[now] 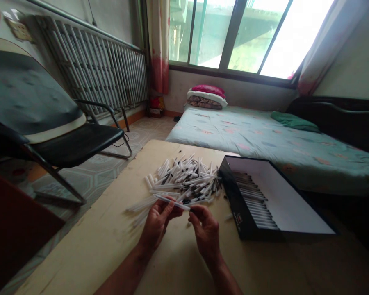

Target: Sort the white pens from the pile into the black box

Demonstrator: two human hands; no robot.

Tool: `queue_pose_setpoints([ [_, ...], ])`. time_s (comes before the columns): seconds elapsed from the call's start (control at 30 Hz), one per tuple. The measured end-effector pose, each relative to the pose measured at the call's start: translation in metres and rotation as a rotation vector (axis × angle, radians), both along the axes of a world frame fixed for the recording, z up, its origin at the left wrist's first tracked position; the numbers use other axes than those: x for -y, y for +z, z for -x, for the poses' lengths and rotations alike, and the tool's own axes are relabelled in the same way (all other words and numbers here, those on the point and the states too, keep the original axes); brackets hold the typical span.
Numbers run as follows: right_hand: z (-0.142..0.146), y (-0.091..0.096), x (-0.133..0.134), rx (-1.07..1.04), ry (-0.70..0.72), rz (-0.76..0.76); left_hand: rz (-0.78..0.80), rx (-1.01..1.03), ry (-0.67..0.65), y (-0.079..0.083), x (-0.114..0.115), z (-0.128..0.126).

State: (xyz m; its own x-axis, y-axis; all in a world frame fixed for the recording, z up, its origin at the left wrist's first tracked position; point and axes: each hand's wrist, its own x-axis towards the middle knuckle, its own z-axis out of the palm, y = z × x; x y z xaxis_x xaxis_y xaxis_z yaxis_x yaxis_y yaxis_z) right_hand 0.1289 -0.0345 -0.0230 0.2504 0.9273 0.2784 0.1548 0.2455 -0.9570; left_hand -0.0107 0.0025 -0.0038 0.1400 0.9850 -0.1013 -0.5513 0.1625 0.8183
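Note:
My left hand (156,226) is shut on a clear plastic ballpoint pen (172,202), pinching it near the middle above the table. My right hand (206,234) is raised with its fingertips right by the pen's far tip. Whether those fingers grip the pen, I cannot tell. Just beyond my hands lies a loose heap of clear, black-tipped pens (184,180). To the right, an open black box with a white inside (249,200) holds neat rows of pens (255,200) along its left side.
The hands work over a worn cream tabletop (89,233). One stray pen (229,217) lies beside the box. A black chair (70,143) stands left of the table, a low bed (258,143) lies beyond it, and a radiator (95,65) runs beneath the far wall.

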Motion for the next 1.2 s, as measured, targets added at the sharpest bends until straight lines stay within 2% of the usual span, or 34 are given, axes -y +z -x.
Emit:
queue_pose_setpoints([
  [0.27,0.0008,0.0007,0.0013,-0.087,-0.023,0.092,-0.046,-0.026,-0.033,-0.0064,-0.0016,0.0013],
  [0.57,-0.002,-0.0084,0.0028,0.214,-0.022,0.055,-0.084,-0.088,-0.073,-0.007,-0.0016,0.0005],
  [0.83,-0.0021,-0.0035,0.0026,0.333,0.012,-0.01,-0.038,-0.06,-0.044,-0.0061,-0.0029,0.0005],
  [1.0,-0.0029,-0.0086,0.0034,0.364,-0.01,0.031,-0.072,-0.066,-0.085,-0.0089,-0.0033,0.0013],
  [1.2,-0.002,-0.005,0.0065,0.371,-0.007,0.014,-0.048,-0.069,-0.044,-0.0069,-0.004,0.0017],
])
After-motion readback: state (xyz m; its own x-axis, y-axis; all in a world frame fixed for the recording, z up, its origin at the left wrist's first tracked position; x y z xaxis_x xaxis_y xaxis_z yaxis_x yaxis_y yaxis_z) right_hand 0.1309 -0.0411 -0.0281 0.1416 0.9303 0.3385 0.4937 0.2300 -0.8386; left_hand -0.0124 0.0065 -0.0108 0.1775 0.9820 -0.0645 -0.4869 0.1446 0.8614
